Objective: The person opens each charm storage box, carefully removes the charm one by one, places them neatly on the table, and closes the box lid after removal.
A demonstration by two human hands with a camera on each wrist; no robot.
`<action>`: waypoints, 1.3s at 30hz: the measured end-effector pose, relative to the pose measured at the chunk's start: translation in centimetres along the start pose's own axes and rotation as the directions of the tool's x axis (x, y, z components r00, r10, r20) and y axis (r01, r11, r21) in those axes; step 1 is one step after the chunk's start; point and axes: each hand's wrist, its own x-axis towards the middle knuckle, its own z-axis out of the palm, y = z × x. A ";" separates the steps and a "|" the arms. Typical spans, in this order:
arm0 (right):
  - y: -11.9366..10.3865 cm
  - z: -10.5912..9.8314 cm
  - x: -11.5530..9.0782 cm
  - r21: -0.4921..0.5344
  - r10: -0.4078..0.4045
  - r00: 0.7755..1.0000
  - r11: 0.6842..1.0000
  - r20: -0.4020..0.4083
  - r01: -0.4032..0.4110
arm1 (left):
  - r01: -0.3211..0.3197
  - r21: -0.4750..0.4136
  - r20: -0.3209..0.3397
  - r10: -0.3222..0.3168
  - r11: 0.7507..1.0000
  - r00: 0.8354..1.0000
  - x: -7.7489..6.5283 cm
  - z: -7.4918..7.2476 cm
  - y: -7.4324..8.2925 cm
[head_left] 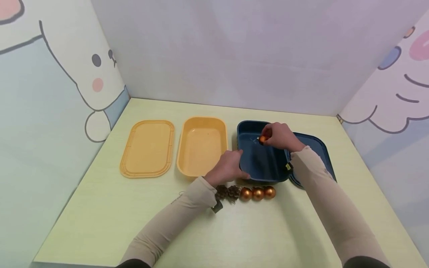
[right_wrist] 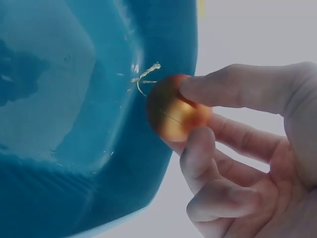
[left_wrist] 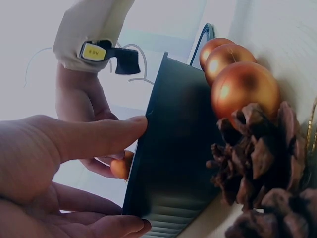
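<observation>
A copper-coloured ball (right_wrist: 173, 124) is pinched between the thumb and fingers of the right hand (head_left: 280, 134) and is held over the inside of the dark blue box (head_left: 259, 162), toward its far side, with a thin gold cord showing beside it. The box's near left corner is spanned by the left hand (head_left: 228, 163), whose fingers are spread rather than clenched, so the box is apparently being steadied. In front of it, three more balls (head_left: 258, 194) are lined up on the table (head_left: 110, 208), with two pine cones (head_left: 233, 192) to their left. The yellow box (head_left: 201, 145) is set at the blue one's left; the blue lid (head_left: 316, 147), at its right, is partly covered by the right arm. The step in hand is judged to be the passing of the ball into or out of the box; which cannot be told. A firm pinch would be called for in lifting, a low, gentle release in placing.
</observation>
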 end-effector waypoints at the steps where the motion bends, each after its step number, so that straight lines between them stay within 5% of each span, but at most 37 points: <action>1: 0.0 -0.1 -0.2 0.010 -0.005 1.000 1.000 0.003 0.005 | -0.001 0.001 0.000 0.001 1.000 1.000 0.0 0.0 0.0; 22: 0.0 -1.2 -6.9 0.077 -0.125 0.992 0.989 -0.008 0.126 | -0.005 0.005 0.000 0.005 1.000 1.000 -0.1 -0.2 0.2; 27: 0.7 -0.6 -8.6 0.097 -0.172 0.985 0.980 -0.014 0.172 | -0.003 0.002 -0.001 0.003 1.000 1.000 -0.2 -0.2 0.1; 39: 2.7 1.5 -12.8 0.162 -0.140 0.990 0.976 -0.026 0.143 | 0.032 0.006 0.021 -0.032 0.999 0.999 -0.1 -0.2 0.3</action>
